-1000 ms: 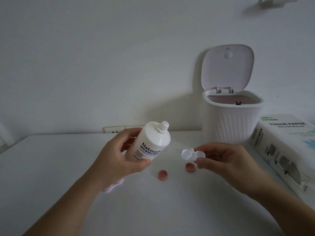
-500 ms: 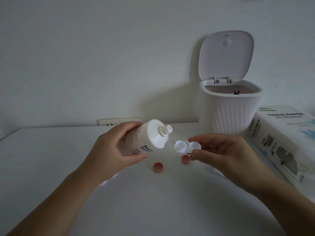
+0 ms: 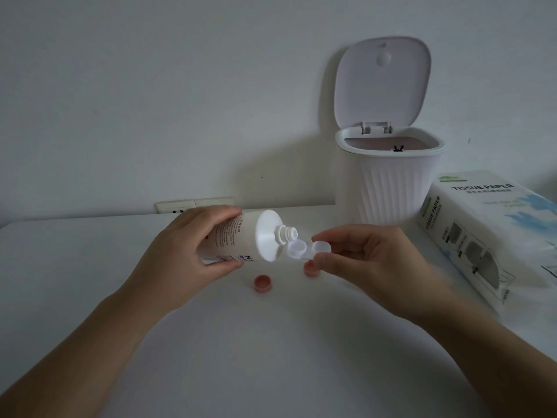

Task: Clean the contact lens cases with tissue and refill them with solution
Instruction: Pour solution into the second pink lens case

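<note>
My left hand (image 3: 193,251) grips a white solution bottle (image 3: 250,236), tipped on its side with its uncapped nozzle pointing right. The nozzle sits just above the left well of a clear two-well lens case (image 3: 307,248). My right hand (image 3: 367,260) pinches that case at its right end, holding it level above the table. Two pink caps lie on the table below: one cap (image 3: 262,282) at the left, the other cap (image 3: 310,267) partly hidden under the case.
A small white ribbed bin (image 3: 388,188) with its lid up stands at the back right. A tissue paper pack (image 3: 494,233) lies to its right. The white table (image 3: 271,357) meets the wall, where a socket plate (image 3: 193,204) sits.
My left hand has tipped the bottle from nearly upright to lying sideways and brought its nozzle over the case's left well. My right hand has kept holding the case.
</note>
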Action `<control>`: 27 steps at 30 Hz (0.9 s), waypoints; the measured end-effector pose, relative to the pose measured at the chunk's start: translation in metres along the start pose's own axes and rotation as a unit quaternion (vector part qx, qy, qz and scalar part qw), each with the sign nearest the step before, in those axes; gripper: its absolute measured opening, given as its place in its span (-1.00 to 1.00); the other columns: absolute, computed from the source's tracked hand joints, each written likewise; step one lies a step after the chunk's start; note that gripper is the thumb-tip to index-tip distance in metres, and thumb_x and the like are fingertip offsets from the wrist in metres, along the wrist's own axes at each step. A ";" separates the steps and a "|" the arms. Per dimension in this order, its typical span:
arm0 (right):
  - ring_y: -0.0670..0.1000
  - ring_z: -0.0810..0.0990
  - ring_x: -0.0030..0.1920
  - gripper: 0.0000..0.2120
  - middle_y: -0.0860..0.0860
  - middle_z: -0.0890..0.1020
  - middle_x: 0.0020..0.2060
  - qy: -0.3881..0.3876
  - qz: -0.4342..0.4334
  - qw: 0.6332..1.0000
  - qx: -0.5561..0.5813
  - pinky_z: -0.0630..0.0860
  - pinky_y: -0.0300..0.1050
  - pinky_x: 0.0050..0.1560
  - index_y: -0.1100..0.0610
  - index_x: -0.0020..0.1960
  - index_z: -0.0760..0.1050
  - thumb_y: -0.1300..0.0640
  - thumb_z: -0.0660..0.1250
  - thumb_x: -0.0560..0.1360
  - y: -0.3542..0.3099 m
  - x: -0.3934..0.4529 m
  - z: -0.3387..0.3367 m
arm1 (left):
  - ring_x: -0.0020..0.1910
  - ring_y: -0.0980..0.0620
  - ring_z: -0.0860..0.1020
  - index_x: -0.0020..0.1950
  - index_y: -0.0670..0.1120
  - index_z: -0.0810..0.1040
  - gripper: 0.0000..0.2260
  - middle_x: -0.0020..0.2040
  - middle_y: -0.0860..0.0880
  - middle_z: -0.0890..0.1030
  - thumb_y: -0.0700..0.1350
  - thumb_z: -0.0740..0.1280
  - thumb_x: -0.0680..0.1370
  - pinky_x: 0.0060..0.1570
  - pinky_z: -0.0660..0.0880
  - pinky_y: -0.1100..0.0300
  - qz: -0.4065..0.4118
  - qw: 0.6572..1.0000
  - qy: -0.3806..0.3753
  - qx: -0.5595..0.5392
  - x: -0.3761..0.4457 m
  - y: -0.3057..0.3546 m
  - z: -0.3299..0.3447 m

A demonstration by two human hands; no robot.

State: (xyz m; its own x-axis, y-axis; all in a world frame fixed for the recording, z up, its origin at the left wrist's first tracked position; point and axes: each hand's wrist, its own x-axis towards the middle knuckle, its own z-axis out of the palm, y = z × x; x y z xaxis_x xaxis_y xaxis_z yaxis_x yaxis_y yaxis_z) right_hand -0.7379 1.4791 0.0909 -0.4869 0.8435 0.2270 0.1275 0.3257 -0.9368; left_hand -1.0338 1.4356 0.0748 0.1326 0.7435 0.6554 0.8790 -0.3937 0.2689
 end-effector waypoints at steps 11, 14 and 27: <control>-0.07 0.75 -0.08 -0.88 -0.02 0.77 -0.20 0.002 0.009 1.000 -0.002 0.57 -0.38 0.01 0.00 0.00 0.67 0.16 0.49 0.48 0.000 0.000 -0.001 | 0.21 0.16 0.50 0.34 -0.04 0.56 -0.34 0.23 0.25 0.52 -0.19 0.68 0.28 0.25 0.34 0.41 0.046 0.998 0.012 0.034 0.003 0.005 -0.002; -0.04 0.75 -0.07 -0.88 -0.01 0.77 -0.19 -0.005 0.008 1.000 -0.006 0.60 -0.31 0.07 0.02 0.00 0.67 0.16 0.49 0.48 0.002 0.000 0.000 | 0.24 0.10 0.51 0.36 -0.08 0.57 -0.34 0.25 0.17 0.54 -0.19 0.68 0.29 0.28 0.34 0.36 0.050 0.997 0.011 0.049 0.004 0.005 -0.003; -0.11 0.74 -0.09 -0.83 -0.07 0.77 -0.18 -0.007 0.015 0.999 -0.035 0.55 -0.42 -0.06 0.00 0.04 0.67 0.16 0.52 0.46 0.003 0.002 0.001 | 0.33 0.09 0.49 0.36 -0.08 0.56 -0.39 0.31 0.14 0.53 -0.18 0.64 0.34 0.50 0.24 0.18 0.086 0.994 0.020 0.069 0.006 0.004 -0.004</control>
State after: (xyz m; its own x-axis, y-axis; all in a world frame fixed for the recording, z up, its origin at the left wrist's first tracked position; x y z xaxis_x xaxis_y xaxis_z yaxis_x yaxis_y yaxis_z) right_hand -0.7394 1.4810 0.0877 -0.4941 0.8475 0.1938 0.2024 0.3290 -0.9224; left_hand -1.0314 1.4366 0.0826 0.2707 0.6484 0.7116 0.8999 -0.4330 0.0522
